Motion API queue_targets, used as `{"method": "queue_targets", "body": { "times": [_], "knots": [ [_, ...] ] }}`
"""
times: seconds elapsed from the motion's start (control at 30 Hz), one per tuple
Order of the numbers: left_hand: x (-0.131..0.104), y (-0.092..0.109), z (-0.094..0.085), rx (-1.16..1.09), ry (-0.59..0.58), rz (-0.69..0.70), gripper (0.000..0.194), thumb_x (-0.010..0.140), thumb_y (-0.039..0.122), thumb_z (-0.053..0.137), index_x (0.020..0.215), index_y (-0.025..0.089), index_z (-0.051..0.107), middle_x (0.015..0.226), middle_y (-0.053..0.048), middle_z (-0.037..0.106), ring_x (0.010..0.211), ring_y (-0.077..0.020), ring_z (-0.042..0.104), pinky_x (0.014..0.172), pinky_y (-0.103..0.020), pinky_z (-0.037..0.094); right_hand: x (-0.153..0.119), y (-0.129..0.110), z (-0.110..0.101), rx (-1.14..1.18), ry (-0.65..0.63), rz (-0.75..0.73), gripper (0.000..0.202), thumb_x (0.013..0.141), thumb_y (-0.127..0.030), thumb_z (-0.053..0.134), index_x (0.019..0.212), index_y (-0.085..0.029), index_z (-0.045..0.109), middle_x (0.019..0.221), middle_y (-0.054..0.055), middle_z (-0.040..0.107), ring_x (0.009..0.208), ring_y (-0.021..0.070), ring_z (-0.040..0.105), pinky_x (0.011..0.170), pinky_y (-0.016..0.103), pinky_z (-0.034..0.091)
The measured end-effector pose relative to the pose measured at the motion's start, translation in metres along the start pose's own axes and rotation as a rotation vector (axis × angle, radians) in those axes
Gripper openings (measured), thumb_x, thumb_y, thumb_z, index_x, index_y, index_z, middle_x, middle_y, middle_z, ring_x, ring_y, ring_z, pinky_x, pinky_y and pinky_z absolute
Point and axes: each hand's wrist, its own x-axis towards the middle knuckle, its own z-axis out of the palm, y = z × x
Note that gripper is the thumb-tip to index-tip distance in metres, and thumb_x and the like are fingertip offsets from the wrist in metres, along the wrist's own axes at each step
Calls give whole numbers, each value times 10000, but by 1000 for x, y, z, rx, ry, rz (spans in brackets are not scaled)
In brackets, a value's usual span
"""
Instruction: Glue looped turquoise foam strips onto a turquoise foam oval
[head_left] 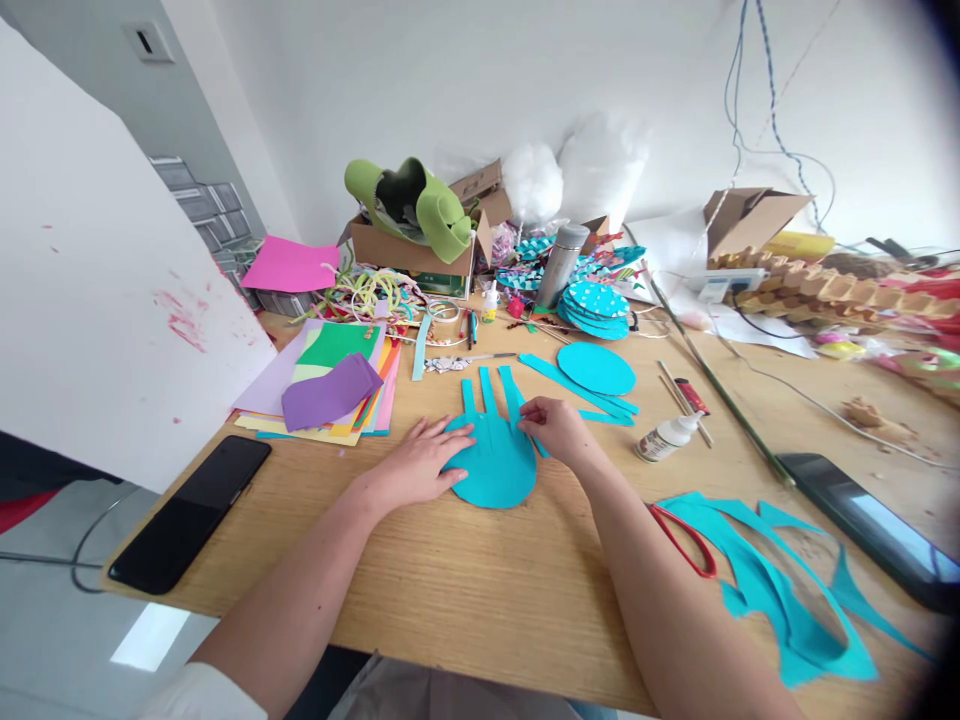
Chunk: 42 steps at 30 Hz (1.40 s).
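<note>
Splaying flat, left hand overlaps the blue disc while right hand pinches a strip.

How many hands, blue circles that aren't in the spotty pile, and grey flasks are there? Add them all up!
Hands (left hand, right hand): 2
Blue circles outside the spotty pile (near circle, far circle): 2
Grey flask: 1
Total: 5

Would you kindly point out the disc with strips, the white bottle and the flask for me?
Disc with strips (pixel 493 468): head view, on the middle of its blue face.
White bottle (pixel 666 439): head view, on its body.
Flask (pixel 561 268): head view, on its grey body.
</note>
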Motion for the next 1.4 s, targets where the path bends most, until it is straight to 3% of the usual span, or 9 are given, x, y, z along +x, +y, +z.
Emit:
{"method": "queue_targets", "body": {
  "times": [0.2,0.4,0.9,1.1,1.4],
  "knots": [
    [0,1,-1,8,-8,-3,493,919,375,506,1396,294,409,1529,22,320,1430,-254,212,1155,-482,159,-2,-4,0,-82,34,-18,167,729,-150,641,890,-145,686,830,63,713,756,163,649,661,237,457],
    [0,1,-1,11,-8,-6,484,918,374,505,1388,284,426,1525,15,329,1424,-264,226,1152,-479,165,-3,-4,-3,-129,55,-8,95,751,-234,654,810,-162,674,749,49,695,693,163,627,580,235,402],
    [0,-1,1,21,6,8,483,926,387,491,1393,293,411,1522,6,338,1436,-244,196,1154,-468,158,0,-12,10,-204,48,38,243,807,-397,621,701,-179,639,682,49,665,635,159,585,537,241,327],
    [0,-1,2,17,16,12,478,925,397,486,1386,287,427,1519,2,344,1434,-253,200,1151,-482,163,8,-13,15,-207,52,67,198,762,-359,663,681,-179,650,686,57,664,650,168,594,521,239,316],
    [0,-2,2,16,16,15,492,918,391,501,1392,285,421,1521,4,339,1431,-255,208,1151,-484,167,9,-11,12,-142,29,98,178,756,-307,669,647,-174,627,593,24,631,506,129,542,473,231,317]
  ]
}}
